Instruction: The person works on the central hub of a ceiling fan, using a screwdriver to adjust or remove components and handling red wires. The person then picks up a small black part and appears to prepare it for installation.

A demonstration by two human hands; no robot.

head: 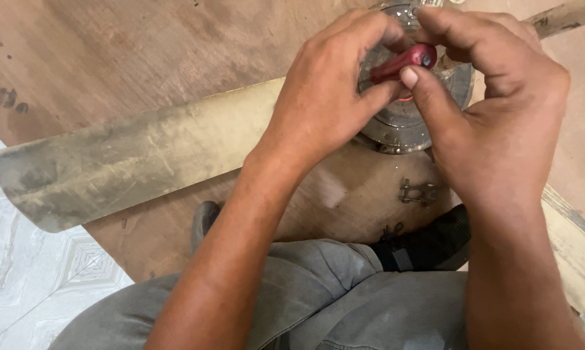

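Over the round metal fan hub (402, 123), which sits on the wooden board (111, 58) where the dusty blade (124, 162) ends, my left hand (325, 97) and right hand (493, 123) pinch the red-handled tool (406, 61) closed-fingered, mid-fastening I judge; next calls for steady turning.

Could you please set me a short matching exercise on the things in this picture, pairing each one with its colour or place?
Things:
1. tool handle
2. fan blade
3. metal bracket
4. trousers

Descriptions:
A. grey, at the bottom of the view
B. red, held between the left hand and the right hand
C. small, lying on the brown board just below the round motor hub
D. long, dusty cream, stretching out to the left

Pairs: 1-B, 2-D, 3-C, 4-A
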